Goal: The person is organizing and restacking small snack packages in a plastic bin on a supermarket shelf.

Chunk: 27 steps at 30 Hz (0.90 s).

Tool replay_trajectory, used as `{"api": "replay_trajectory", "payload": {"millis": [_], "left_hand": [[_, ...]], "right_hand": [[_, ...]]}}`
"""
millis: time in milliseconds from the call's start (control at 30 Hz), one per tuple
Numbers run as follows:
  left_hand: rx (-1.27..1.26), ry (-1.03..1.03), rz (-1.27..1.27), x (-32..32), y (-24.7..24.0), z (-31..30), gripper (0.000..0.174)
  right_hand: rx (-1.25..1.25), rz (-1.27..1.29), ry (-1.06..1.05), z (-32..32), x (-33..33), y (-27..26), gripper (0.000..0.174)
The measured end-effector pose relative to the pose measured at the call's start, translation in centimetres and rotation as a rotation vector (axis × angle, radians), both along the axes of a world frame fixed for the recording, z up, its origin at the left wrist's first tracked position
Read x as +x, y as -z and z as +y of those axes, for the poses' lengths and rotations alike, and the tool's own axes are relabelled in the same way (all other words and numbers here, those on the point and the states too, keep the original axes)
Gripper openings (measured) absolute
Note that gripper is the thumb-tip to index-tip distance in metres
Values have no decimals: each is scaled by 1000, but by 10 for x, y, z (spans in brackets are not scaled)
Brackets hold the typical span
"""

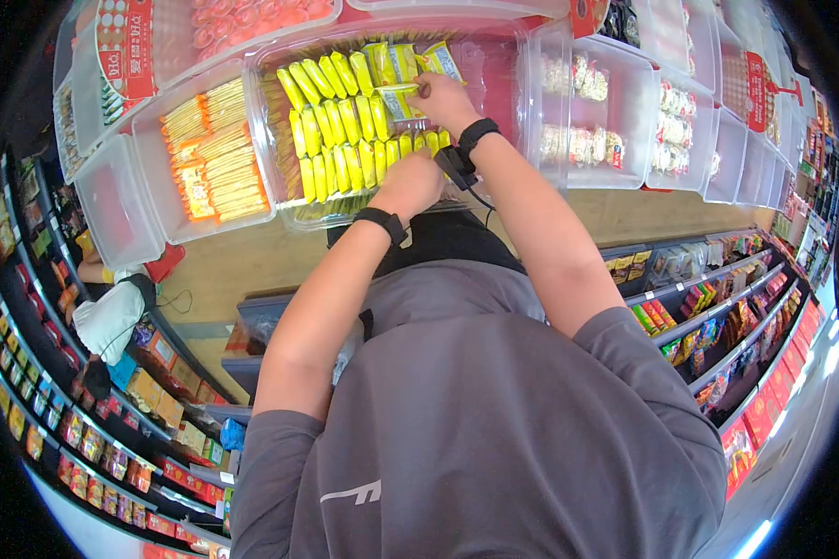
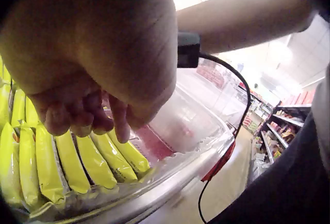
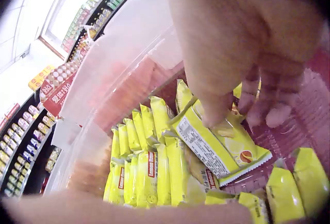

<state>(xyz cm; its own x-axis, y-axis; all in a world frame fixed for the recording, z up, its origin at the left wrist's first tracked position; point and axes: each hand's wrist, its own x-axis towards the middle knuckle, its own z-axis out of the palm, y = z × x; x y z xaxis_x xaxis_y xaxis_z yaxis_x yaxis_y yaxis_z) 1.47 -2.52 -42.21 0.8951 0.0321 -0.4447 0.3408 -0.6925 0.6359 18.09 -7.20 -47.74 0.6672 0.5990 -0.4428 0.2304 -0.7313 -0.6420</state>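
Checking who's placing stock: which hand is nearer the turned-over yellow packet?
Right. The right hand pinches the turned-over packet; the left hand is apart from it, curled beside the front row.

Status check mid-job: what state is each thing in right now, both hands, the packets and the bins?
right hand: pinches one packet over the bin's far end.
held packet: lifted, tilted above the rows.
left hand: fingers curled, holding nothing, over the near row.
yellow packets: packed in neat rows.
clear bin: lidless, partly filled, one end bare.
orange packets: stacked in the neighbouring bin.
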Motion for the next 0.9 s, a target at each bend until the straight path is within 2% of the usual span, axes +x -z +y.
{"api": "replay_trajectory", "payload": {"millis": [100,200,233,267,367,500,533,600,700,800,900], "left_hand": [[-34,-95,-26,5,-10,15,18],[-34,-246,-113,6,-1,32,17],[-25,-295,-153,10,-7,36,18],[27,-381,-110,14,-13,38,25],[299,-468,-441,30,-22,48,35],[324,-256,-412,40,-19,62,43],[355,-217,-294,41,-19,63,40],[377,-209,-259,43,-19,64,37],[372,-256,-240,43,-20,60,34],[325,-352,-190,45,-25,51,27],[176,-415,-198,45,-21,36,25]], "right_hand": [[7,-58,-24,-4,0,-9,42],[143,73,132,-9,-5,-33,37],[150,48,120,-11,-5,-30,36],[157,23,108,-14,-6,-28,34],[169,-9,25,-19,-6,-36,32],[232,25,-19,-21,-13,-56,32],[258,34,-11,-22,-14,-56,33],[312,52,6,-24,-17,-57,33],[389,-70,207,-30,-23,-61,37],[98,-172,352,-45,-27,-45,42],[52,578,684,-45,-27,-83,53]]}}
